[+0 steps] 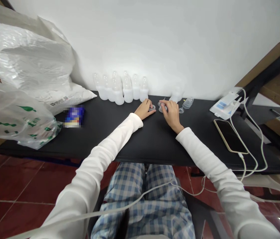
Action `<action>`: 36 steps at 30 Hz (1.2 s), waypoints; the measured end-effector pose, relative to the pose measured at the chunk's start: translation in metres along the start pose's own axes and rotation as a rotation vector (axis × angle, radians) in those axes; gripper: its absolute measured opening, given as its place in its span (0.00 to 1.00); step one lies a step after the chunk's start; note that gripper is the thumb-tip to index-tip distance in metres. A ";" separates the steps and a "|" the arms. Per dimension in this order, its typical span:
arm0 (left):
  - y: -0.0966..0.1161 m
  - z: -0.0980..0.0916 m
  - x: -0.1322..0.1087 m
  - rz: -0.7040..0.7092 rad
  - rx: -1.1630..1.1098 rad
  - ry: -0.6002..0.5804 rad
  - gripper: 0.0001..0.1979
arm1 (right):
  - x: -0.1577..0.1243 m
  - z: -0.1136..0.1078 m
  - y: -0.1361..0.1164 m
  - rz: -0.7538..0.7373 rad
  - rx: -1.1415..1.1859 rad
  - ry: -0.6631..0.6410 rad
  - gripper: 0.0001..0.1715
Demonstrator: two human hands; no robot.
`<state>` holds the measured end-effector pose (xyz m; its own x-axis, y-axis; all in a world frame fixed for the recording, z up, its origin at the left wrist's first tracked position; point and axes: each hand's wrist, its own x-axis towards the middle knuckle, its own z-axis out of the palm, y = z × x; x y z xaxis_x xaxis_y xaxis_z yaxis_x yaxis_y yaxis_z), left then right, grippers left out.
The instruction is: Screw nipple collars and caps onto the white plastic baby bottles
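My left hand [144, 109] is closed on a small grey ring [152, 108] at the table top, thumb and fingers around its edge. A short way to the right, my right hand [172, 113] pinches a small translucent piece [159, 104], its exact kind too small to make out. Another clear round piece [164, 109] lies under those fingers. Behind the right hand stands a whitish bottle [176, 93], partly hidden. A clear domed cap [188, 103] and a small clear piece [181, 110] lie just right of it.
Several white bottles [128, 94] with clear domed tops stand along the wall. Left are plastic bags [25, 59] and a blue packet [74, 116]. Right are a phone [230, 136] with a white cable [261, 142] and a white-blue package [225, 104] on the black table [154, 142].
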<state>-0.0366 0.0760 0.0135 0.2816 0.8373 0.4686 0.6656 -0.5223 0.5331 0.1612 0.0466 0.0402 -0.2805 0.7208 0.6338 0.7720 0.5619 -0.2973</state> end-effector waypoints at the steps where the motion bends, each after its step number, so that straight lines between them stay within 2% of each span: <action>1: 0.002 0.000 -0.001 -0.050 -0.077 0.034 0.13 | 0.000 0.001 0.001 -0.006 0.031 0.008 0.26; 3: 0.005 -0.002 -0.001 -0.227 -0.300 0.137 0.15 | 0.000 0.003 0.004 -0.013 0.109 0.034 0.28; 6: 0.011 -0.007 0.000 -0.589 -0.731 0.267 0.17 | -0.002 0.008 0.007 -0.017 0.264 0.045 0.30; 8: 0.015 -0.011 0.001 -0.706 -0.970 0.310 0.19 | -0.003 0.010 0.007 -0.017 0.374 0.010 0.30; 12: 0.033 -0.009 -0.003 -0.683 -1.154 0.336 0.22 | -0.006 0.009 0.001 -0.017 0.451 -0.054 0.29; 15: 0.049 0.000 -0.008 -0.690 -1.151 0.329 0.19 | -0.006 0.007 -0.002 -0.011 0.394 -0.076 0.26; 19: 0.062 0.006 -0.012 -0.594 -1.107 0.280 0.14 | -0.004 0.007 0.000 -0.004 0.322 -0.052 0.22; 26: 0.063 0.005 -0.014 -0.532 -1.013 0.103 0.13 | -0.004 0.011 0.007 0.048 0.265 0.062 0.17; 29: 0.060 0.008 -0.014 -0.479 -0.982 0.123 0.14 | -0.003 0.014 0.011 0.099 0.376 0.084 0.17; 32: 0.057 0.011 -0.013 -0.501 -0.980 0.185 0.10 | -0.003 0.016 0.011 0.114 0.500 0.033 0.21; 36: 0.054 0.011 -0.012 -0.480 -0.999 0.193 0.09 | -0.003 0.016 0.010 0.120 0.511 -0.006 0.25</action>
<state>0.0035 0.0394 0.0288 -0.0236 0.9927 0.1181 -0.2005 -0.1205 0.9723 0.1607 0.0564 0.0235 -0.2118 0.7940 0.5699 0.4224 0.6002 -0.6792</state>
